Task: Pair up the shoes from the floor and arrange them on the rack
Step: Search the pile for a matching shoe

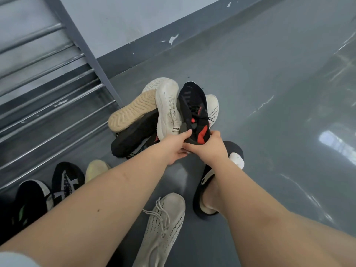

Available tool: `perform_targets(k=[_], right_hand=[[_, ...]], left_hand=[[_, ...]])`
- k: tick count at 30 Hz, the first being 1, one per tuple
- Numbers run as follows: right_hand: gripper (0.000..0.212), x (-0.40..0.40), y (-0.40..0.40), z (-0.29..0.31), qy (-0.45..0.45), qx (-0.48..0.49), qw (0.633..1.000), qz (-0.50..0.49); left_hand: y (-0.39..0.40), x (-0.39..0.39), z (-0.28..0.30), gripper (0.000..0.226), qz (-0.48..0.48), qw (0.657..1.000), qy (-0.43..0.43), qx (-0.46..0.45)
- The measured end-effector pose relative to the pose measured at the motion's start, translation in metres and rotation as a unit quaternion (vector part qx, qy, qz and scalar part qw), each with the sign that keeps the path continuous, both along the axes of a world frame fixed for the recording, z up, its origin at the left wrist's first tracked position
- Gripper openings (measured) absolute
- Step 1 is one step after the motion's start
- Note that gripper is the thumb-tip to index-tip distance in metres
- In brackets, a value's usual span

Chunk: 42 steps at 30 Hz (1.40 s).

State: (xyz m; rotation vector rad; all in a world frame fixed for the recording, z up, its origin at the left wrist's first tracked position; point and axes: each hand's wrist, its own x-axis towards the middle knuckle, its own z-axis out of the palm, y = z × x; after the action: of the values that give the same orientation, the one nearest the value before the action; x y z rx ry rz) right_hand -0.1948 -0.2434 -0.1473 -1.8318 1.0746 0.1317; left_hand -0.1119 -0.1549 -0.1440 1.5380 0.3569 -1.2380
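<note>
Both hands on one black-and-red sneaker, at the near edge of the floor pile.

Left hand [174, 146] and right hand [207, 145] curl round the heel of the black-and-red sneaker [193, 110], toe pointing far, probably lifting it clear to find its mate. White sneaker [168, 110] leans against it. Rack [57, 89] stands left; its visible rails are bare, with other shoes on the floor before it.

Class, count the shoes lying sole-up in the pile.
1: the tan-soled shoe on the pile's left, beside the rack. Others may be hidden underneath.
</note>
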Motion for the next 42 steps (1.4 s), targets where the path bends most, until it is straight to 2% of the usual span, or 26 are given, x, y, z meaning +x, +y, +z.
perform_targets(k=[2,4,7,11,15,18,23,26,28,31,36,42], right_hand=[[0.085,-0.003,0.005,0.004,-0.047,0.079,0.995,-0.042],[0.077,-0.003,0.01,0.011,-0.086,0.184,0.974,-0.103],[0.061,-0.005,0.022,0.021,-0.087,0.256,0.957,-0.108],[0.042,-0.002,0.046,0.031,-0.057,0.309,0.949,-0.023],[0.026,0.006,0.077,0.04,0.019,0.37,0.924,0.099],[0.028,0.014,0.112,0.04,0.069,0.375,0.908,0.173],[0.019,0.028,0.186,0.038,0.107,0.362,0.887,0.266],[0.036,0.033,0.23,0.039,0.132,0.346,0.878,0.303],[0.045,0.033,0.254,0.04,0.148,0.337,0.874,0.317],[0.044,0.031,0.283,0.044,0.164,0.325,0.87,0.332],[0.027,0.031,0.322,0.052,0.187,0.26,0.87,0.375],[0.044,0.02,0.363,0.045,0.191,0.257,0.886,0.334]], left_hand=[[0.012,0.005,0.005,0.039,0.009,1.0,-0.022,0.001],[0.028,0.011,0.013,0.039,0.012,0.999,-0.028,-0.012],[0.057,0.013,0.026,0.038,-0.006,0.999,-0.006,-0.043],[0.102,0.008,0.035,0.032,0.005,0.997,0.016,-0.071],[0.161,0.001,0.04,0.024,0.017,0.998,0.009,-0.065],[0.214,-0.01,0.04,0.022,0.033,0.998,0.01,-0.06],[0.299,-0.028,0.039,0.025,0.087,0.994,0.029,-0.066],[0.343,-0.038,0.038,0.023,0.139,0.987,0.056,-0.062],[0.368,-0.045,0.037,0.026,0.158,0.984,0.065,-0.055],[0.397,-0.055,0.037,0.03,0.18,0.979,0.078,-0.06],[0.431,-0.072,0.037,0.03,0.222,0.965,0.107,-0.093],[0.461,-0.089,0.031,0.031,0.275,0.946,0.125,-0.122]])
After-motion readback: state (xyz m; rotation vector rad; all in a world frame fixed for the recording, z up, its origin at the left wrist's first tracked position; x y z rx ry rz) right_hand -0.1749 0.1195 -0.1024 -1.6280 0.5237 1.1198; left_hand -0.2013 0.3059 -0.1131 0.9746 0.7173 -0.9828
